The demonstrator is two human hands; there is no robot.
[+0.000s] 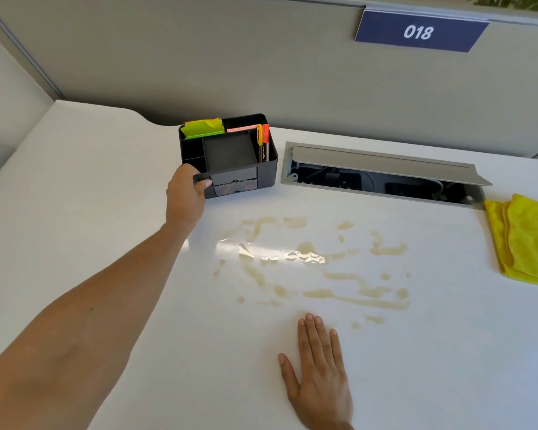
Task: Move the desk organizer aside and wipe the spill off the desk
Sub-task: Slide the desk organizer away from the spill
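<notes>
A black desk organizer (230, 156) with green and pink sticky notes and two markers stands at the back of the white desk (90, 187). My left hand (185, 197) grips its front left corner, thumb over the rim. A yellowish spill (317, 265) spreads in streaks and drops across the middle of the desk, just in front of the organizer. My right hand (319, 370) lies flat on the desk, fingers together, holding nothing, just short of the spill's near edge. A folded yellow cloth (525, 240) lies at the right edge.
An open cable hatch (382, 175) with a raised grey lid is set into the desk right of the organizer. A grey partition (261, 63) with a blue "018" sign (420, 31) runs along the back. Bare desk surface extends to the left of the organizer.
</notes>
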